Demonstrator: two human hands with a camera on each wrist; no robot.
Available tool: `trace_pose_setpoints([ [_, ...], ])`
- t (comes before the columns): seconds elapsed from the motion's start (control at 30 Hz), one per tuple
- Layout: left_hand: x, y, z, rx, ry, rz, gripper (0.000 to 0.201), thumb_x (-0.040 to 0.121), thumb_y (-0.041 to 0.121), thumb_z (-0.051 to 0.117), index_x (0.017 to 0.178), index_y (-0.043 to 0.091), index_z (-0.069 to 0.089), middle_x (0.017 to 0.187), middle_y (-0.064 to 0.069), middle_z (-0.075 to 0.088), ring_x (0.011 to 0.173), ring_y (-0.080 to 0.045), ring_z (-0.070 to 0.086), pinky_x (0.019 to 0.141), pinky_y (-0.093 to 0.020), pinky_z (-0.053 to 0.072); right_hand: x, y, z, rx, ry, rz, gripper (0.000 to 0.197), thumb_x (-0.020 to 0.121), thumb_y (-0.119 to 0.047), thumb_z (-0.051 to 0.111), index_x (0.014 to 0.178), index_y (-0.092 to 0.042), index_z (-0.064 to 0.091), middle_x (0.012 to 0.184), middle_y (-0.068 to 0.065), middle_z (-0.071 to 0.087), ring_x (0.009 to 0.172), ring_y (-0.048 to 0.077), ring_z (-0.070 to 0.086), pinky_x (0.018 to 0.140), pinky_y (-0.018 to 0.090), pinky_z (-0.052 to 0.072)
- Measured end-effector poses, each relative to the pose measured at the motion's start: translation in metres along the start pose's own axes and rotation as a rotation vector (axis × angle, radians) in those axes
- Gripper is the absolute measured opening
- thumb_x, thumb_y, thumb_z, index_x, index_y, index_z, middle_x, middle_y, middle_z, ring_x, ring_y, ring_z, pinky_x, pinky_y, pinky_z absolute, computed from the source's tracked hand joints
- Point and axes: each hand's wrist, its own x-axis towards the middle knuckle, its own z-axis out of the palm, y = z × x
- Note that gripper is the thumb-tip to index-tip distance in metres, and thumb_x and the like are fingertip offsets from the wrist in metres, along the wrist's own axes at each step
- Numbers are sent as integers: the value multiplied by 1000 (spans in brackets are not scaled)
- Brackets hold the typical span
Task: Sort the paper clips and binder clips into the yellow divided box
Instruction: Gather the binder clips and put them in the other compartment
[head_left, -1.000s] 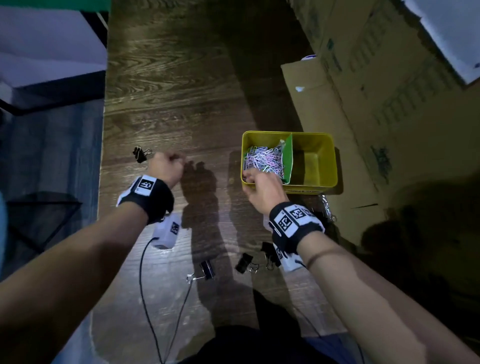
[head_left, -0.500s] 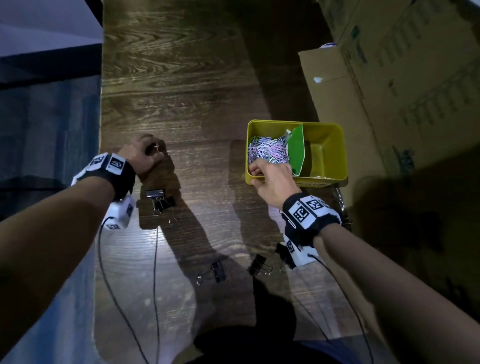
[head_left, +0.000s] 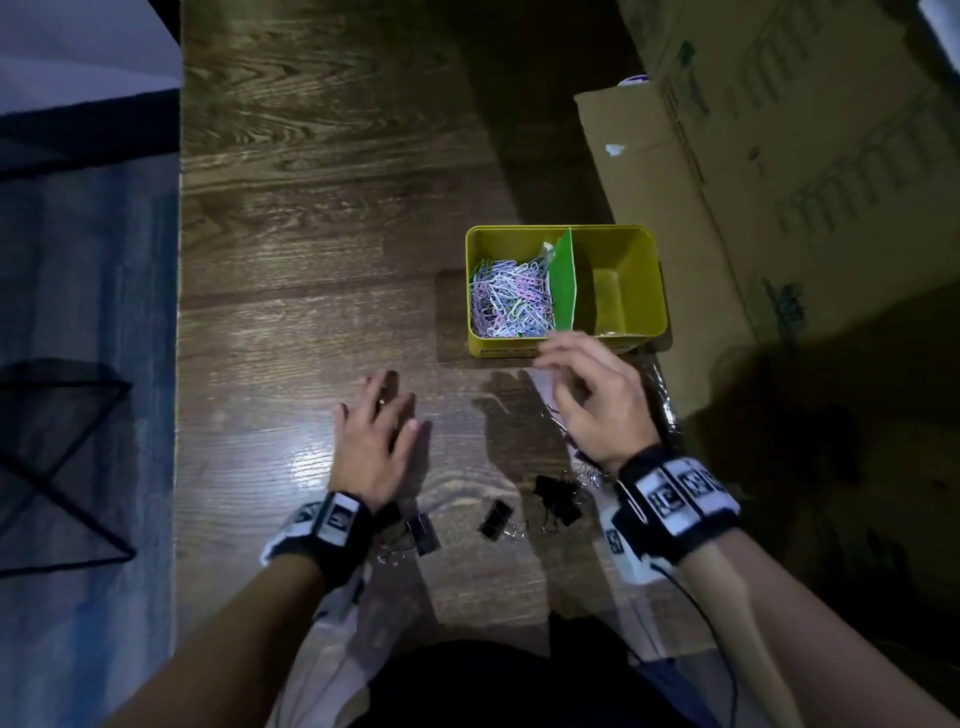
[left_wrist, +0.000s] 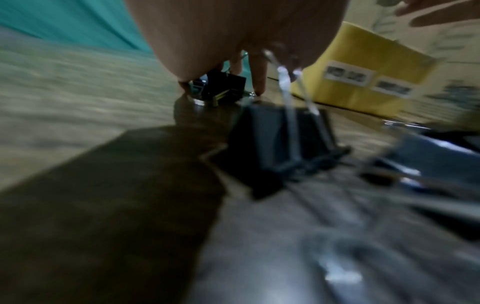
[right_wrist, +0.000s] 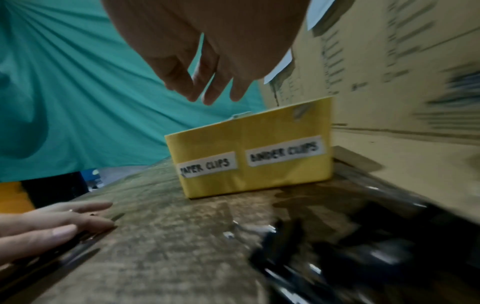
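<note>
The yellow box (head_left: 566, 345) is sitting on the wooden table (head_left: 311, 234) by the cardboard cartons (head_left: 779, 182), split by a green card divider (head_left: 565, 283). The left half is being filled with a tangle of thin pastel paper clips (head_left: 511, 301); the right half, labelled for binder clips, is looking pretty much bare. So the right hand (head_left: 592, 400) is no longer being dipped into the paper clip side: it's been pulled back just in front of the box, fingers loosely apart, nothing held. The left hand (head_left: 374, 441) has been brought in from the far left and is being laid flat, fingers spread over a small black binder clip (left_wrist: 221, 86). More black binder clips (head_left: 498, 519) with shiny wire handles are lying near the wrists, so that half is probably being started next.
</note>
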Motion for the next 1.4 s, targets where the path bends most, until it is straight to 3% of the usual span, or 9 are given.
trace_pose_setpoints([
  [0.17,-8,50,21,-33,-191,165,60,87,56,21,133,27,46,157,3,7,144,-19,7,114,-53,7,-47,41,-26,-74,137,178,23,83,-10,56,101,-10,69,126,8,57,122,13,47,107,25,35],
  [0.3,-20,46,3,-148,-193,155,60,86,63,28,140,38,31,153,15,6,140,-9,13,115,-48,13,-67,61,-32,-264,-218,474,90,72,-54,72,146,-28,29,158,6,6,145,18,3,117,34,6],
  [0.4,-48,16,-12,-221,-88,113,71,79,68,46,141,38,27,154,10,14,140,-15,21,112,-50,27,-75,67,-29,-500,-454,509,118,57,-80,62,149,-37,3,158,5,-17,144,23,-19,116,51,-8],
  [0.57,-103,-15,-9,-30,-223,163,116,54,79,64,146,36,8,157,4,0,143,-18,9,108,-65,16,-83,68,-15,-500,-504,455,110,56,-86,54,147,-41,13,158,3,-7,143,19,-20,113,55,-8],
  [0.7,-103,-2,20,231,-340,96,120,52,93,42,146,35,-7,153,-15,7,141,-29,5,102,-71,15,-87,54,2,-448,-544,436,99,65,-84,49,147,-42,12,159,3,-7,143,19,-21,112,57,-9],
  [0.9,-65,52,37,281,-328,62,119,48,95,30,133,42,-35,147,-11,-35,137,-31,-27,110,-57,-8,-85,32,27,-395,-598,349,90,77,-74,48,149,-36,10,159,3,-8,144,19,-17,109,50,-16],
  [1.0,-50,69,36,256,-365,120,120,46,92,34,132,44,-35,144,-9,-39,137,-31,-27,113,-57,-1,-83,29,21,-247,-500,333,93,75,-69,58,149,-36,12,160,-1,-4,145,15,-15,110,40,-19],
  [1.13,-40,67,24,236,-331,148,128,50,82,58,131,45,-34,146,-8,-36,138,-30,-24,112,-52,-6,-95,50,-8,-203,-311,459,113,60,-80,58,149,-36,5,158,-7,-8,144,15,-19,111,46,-15],
  [1.4,-52,62,36,306,-384,100,116,50,90,30,127,43,-41,145,-14,-36,137,-32,-26,111,-51,-8,-109,44,14,-369,-754,432,126,61,-87,41,139,-24,-35,144,9,-43,133,25,-40,109,53,-22],
])
